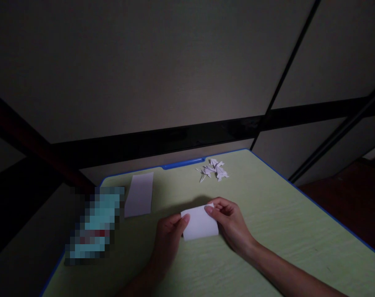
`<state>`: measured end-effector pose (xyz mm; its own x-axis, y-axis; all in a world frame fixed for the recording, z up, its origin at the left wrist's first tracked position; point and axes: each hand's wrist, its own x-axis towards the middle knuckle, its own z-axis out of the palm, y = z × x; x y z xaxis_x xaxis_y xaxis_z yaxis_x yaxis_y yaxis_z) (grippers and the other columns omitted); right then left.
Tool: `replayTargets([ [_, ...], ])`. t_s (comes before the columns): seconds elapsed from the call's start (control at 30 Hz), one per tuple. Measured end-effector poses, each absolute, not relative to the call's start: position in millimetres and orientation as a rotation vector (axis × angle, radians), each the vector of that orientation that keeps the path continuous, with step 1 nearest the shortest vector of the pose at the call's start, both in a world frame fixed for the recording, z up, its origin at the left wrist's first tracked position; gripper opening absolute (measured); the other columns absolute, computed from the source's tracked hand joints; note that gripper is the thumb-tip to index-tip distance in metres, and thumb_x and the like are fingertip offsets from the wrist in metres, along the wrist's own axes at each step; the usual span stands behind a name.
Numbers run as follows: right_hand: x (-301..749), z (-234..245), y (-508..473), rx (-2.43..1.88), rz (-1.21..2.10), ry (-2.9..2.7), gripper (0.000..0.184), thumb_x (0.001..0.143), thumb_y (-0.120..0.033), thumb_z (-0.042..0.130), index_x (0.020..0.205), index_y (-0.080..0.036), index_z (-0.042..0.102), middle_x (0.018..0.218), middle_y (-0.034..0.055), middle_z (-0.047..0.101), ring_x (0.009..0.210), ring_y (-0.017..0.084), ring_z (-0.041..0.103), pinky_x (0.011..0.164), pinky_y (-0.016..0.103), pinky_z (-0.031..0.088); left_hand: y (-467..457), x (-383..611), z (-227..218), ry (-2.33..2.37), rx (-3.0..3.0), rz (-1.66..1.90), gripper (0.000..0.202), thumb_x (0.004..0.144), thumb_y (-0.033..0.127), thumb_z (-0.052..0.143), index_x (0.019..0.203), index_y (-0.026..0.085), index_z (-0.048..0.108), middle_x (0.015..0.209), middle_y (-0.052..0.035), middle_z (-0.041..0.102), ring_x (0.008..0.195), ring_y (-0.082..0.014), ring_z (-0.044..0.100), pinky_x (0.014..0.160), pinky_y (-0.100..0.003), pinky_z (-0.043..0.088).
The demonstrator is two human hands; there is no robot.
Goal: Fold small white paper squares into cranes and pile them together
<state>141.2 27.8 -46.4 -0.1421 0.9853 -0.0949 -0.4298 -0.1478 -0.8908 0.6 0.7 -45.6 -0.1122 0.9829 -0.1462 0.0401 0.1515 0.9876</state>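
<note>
A folded white paper (199, 225) lies on the pale green table (267, 214) in front of me. My left hand (168, 237) pinches its left edge with the thumb on top. My right hand (229, 220) grips the paper's upper right corner, fingers curled over it. Both hands rest low on the tabletop.
A white paper strip (139, 194) lies to the left near the far edge. Several small folded paper figures (212, 169) sit at the back. A blurred-out teal object (94, 225) lies at the table's left edge. A blue rim bounds the table; walls with dark beams stand behind.
</note>
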Motion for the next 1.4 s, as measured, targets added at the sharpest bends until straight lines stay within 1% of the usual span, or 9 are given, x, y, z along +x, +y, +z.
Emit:
replayTargets([
  [0.07, 141, -47, 27, -0.916, 1.566, -0.873, 0.014, 0.056, -0.022, 0.068, 0.054, -0.012, 0.058, 0.047, -0.004, 0.054, 0.043, 0.004, 0.043, 0.042, 0.015, 0.029, 1, 0, -46, 1.398, 1.079, 1.156, 0.036, 0.058, 0.044, 0.055, 0.042, 0.014, 0.045, 0.039, 0.0049, 0.036, 0.041, -0.0076, 0.034, 0.04, -0.019, 0.027],
  [0.1, 142, -47, 27, -0.924, 1.569, -0.865, 0.014, 0.056, -0.022, 0.068, 0.053, -0.012, 0.059, 0.046, -0.0039, 0.054, 0.043, 0.004, 0.043, 0.042, 0.016, 0.029, 1, 0, -46, 1.397, 1.077, 1.156, 0.036, 0.058, 0.044, 0.056, 0.042, 0.014, 0.045, 0.039, 0.0049, 0.036, 0.041, -0.0075, 0.034, 0.04, -0.019, 0.027],
  [0.4, 142, -46, 27, -0.948, 1.594, -0.854, 0.013, 0.055, -0.024, 0.069, 0.054, -0.012, 0.062, 0.047, -0.0028, 0.057, 0.044, 0.006, 0.044, 0.043, 0.017, 0.03, 1, 0, -48, 1.413, 1.08, 1.147, 0.036, 0.059, 0.043, 0.054, 0.042, 0.015, 0.042, 0.041, 0.005, 0.034, 0.042, -0.0073, 0.032, 0.04, -0.019, 0.026],
  [0.67, 143, -48, 26, -0.951, 1.579, -0.882, 0.015, 0.056, -0.025, 0.068, 0.054, -0.012, 0.062, 0.048, -0.0022, 0.056, 0.045, 0.007, 0.043, 0.043, 0.019, 0.03, 0, 1, -45, 1.439, 1.095, 1.12, 0.036, 0.062, 0.041, 0.052, 0.043, 0.015, 0.036, 0.044, 0.0061, 0.026, 0.043, -0.0063, 0.026, 0.041, -0.019, 0.023],
  [0.97, 144, -49, 27, -0.971, 1.563, -0.936, 0.019, 0.058, -0.031, 0.066, 0.056, -0.012, 0.061, 0.05, -0.0017, 0.054, 0.045, 0.008, 0.042, 0.044, 0.02, 0.03, 0, 2, -44, 1.453, 1.105, 1.104, 0.035, 0.061, 0.042, 0.052, 0.043, 0.015, 0.041, 0.041, 0.0055, 0.03, 0.042, -0.0071, 0.029, 0.041, -0.019, 0.023],
  [1.07, 146, -45, 27, -1.031, 1.48, -1.033, 0.022, 0.059, -0.032, 0.064, 0.051, -0.012, 0.058, 0.045, -0.0033, 0.049, 0.042, 0.006, 0.039, 0.041, 0.019, 0.028, 1, 1, -38, 1.437, 1.154, 1.027, 0.031, 0.061, 0.037, 0.052, 0.042, 0.014, 0.042, 0.041, 0.0051, 0.032, 0.042, -0.0071, 0.03, 0.041, -0.019, 0.022],
  [1.17, 148, -41, 26, -1.096, 1.422, -1.196, 0.024, 0.061, -0.033, 0.062, 0.049, -0.012, 0.057, 0.042, -0.0039, 0.046, 0.039, 0.006, 0.037, 0.038, 0.018, 0.025, 4, -1, -34, 1.378, 1.27, 0.844, 0.026, 0.06, 0.032, 0.052, 0.043, 0.013, 0.044, 0.041, 0.0055, 0.031, 0.042, -0.0071, 0.029, 0.04, -0.019, 0.02],
  [1.27, 150, -40, 26, -1.104, 1.376, -1.392, 0.021, 0.062, -0.03, 0.06, 0.051, -0.012, 0.058, 0.044, -0.0028, 0.048, 0.042, 0.007, 0.04, 0.039, 0.019, 0.027, 6, -2, -34, 1.276, 1.38, 0.694, 0.027, 0.062, 0.031, 0.05, 0.042, 0.014, 0.043, 0.041, 0.0058, 0.028, 0.041, -0.0067, 0.028, 0.039, -0.019, 0.017],
  [1.4, 150, -40, 28, -1.084, 1.415, -1.381, 0.018, 0.057, -0.026, 0.065, 0.049, -0.012, 0.057, 0.045, -0.0031, 0.05, 0.042, 0.007, 0.041, 0.04, 0.019, 0.029, 5, -1, -36, 1.274, 1.441, 0.725, 0.033, 0.064, 0.032, 0.048, 0.038, 0.015, 0.037, 0.04, 0.006, 0.024, 0.04, -0.0062, 0.024, 0.039, -0.02, 0.015],
])
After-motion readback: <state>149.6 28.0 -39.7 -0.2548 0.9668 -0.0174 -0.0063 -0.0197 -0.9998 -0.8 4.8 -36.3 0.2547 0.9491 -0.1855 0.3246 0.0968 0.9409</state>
